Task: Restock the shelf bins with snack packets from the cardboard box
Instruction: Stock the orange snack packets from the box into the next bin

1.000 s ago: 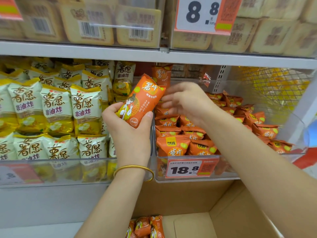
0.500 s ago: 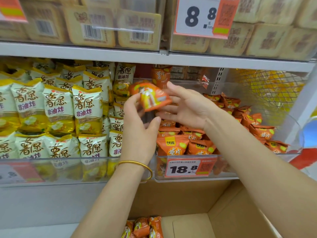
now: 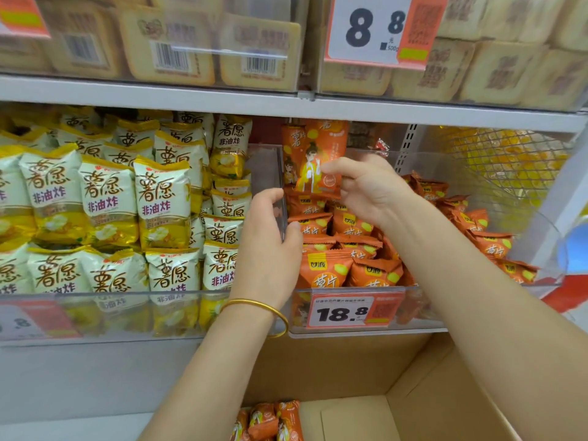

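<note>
Head camera first: what is hard to make out?
— The beige packs (image 3: 171,49) on the shelf high above the 18.8 price tag (image 3: 345,311) are blurred behind clear plastic. The cardboard box (image 3: 429,409) below the tag is cut off by the frame, and only a few orange packets (image 3: 270,421) show in it.
And the hands?
— Both reach up above the tag. The left hand (image 3: 267,246), with a gold bangle (image 3: 257,305) at its wrist, is up and left of the tag. Its fingers are loosely curled, spread from the thumb and holding nothing, and the side wall of the clear bin (image 3: 267,167) runs between them. The right hand (image 3: 369,189) is straight above the tag, a fingertip on the lower corner of an upright orange snack packet (image 3: 313,154) standing on the pile (image 3: 324,272) in the bin. Whether it pinches the packet I cannot tell.
Any writing?
— The pile reads 甘源 and 薯片. The yellow-and-white packets (image 3: 162,202) left of the tag read 薯愿 非油炸. A tag (image 3: 372,30) high above reads 8.8
</note>
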A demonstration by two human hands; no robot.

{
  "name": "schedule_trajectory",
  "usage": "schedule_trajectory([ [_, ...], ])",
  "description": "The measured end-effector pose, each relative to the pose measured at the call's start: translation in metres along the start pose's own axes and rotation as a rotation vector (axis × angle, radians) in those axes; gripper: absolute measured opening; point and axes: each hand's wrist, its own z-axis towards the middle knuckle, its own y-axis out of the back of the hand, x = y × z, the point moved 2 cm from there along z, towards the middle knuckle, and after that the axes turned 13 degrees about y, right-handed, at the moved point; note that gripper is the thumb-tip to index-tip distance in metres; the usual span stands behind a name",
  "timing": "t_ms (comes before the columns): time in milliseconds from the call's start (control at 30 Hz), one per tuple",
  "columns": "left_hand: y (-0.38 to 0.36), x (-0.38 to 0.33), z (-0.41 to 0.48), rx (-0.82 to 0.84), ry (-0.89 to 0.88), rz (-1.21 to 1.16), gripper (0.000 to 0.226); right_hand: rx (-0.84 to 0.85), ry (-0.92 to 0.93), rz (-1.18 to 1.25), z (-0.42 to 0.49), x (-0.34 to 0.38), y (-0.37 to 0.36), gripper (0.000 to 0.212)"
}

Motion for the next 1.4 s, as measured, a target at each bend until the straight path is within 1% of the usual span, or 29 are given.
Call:
schedule_trajectory([
  [133, 0.001, -0.002, -0.001, 0.018, 0.031, -0.044, 0.045, -0.051, 0.073, -0.205, 0.012, -0.002, -0.003, 0.069],
  [233, 0.001, -0.003, -0.001, 0.028, 0.045, -0.061, 0.046, -0.063, 0.158, -0.318, 0.024, -0.009, -0.005, 0.074],
  [300, 0.001, -0.003, -0.001, 0.028, 0.048, -0.066, 0.046, -0.038, 0.19, -0.383, 0.03, -0.01, -0.009, 0.073],
  [467, 0.001, -0.003, -0.001, 0.025, 0.052, -0.067, 0.047, 0.095, 0.22, -0.7, 0.034, -0.015, -0.01, 0.067],
  [633, 0.001, -0.003, -0.001, 0.015, 0.054, -0.07, 0.047, 0.117, 0.239, -0.865, 0.033, -0.021, -0.012, 0.057],
  [733, 0.001, -0.003, -0.001, 0.009, 0.054, -0.06, 0.048, 0.098, 0.265, -0.938, 0.033, -0.021, -0.016, 0.053],
  [867, 0.001, -0.003, -0.002, 0.006, 0.049, -0.056, 0.047, 0.065, 0.265, -0.984, 0.032, -0.024, -0.02, 0.046],
  [1067, 0.002, -0.002, -0.002, 0.003, 0.03, -0.03, 0.047, 0.072, 0.258, -1.049, 0.026, -0.019, -0.025, 0.048],
  [1133, 0.005, -0.003, -0.006, -0.029, 0.001, 0.009, 0.047, 0.078, 0.265, -1.067, 0.016, -0.009, -0.022, 0.048],
  [1200, 0.012, -0.006, -0.013, -0.103, -0.062, 0.064, 0.043, 0.074, 0.323, -1.096, -0.005, 0.007, -0.014, 0.042],
  [1300, 0.023, -0.013, -0.038, -0.197, -0.181, 0.099, 0.035, 0.106, 0.412, -1.007, -0.056, 0.026, 0.003, 0.037],
  [1367, 0.026, -0.014, -0.062, -0.165, -0.251, 0.13, 0.03, 0.166, 0.444, -0.861, -0.101, 0.034, 0.013, 0.026],
  [1400, 0.026, -0.01, -0.075, -0.109, -0.267, 0.165, 0.028, 0.214, 0.428, -0.775, -0.122, 0.036, 0.017, 0.023],
])
